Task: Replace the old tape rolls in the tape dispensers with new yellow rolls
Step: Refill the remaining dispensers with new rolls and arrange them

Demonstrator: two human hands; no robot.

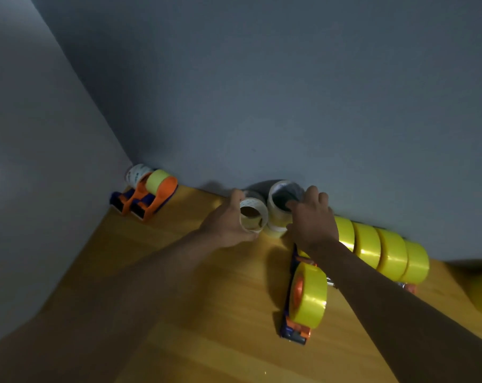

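While both hands are extended toward the wall, a nearly spent tape roll (253,215) is gripped in the left hand (228,225), its fingers curled around the core. A larger pale roll (279,208), stacked at the wall, is grasped at its rim by the right hand (313,219). A dispenser (300,297) loaded with a yellow roll (311,295) is laid on the desk (179,272) below the right forearm. Four new yellow rolls (386,251) are lined along the wall at right. Two further dispensers (144,196) are positioned in the far left corner.
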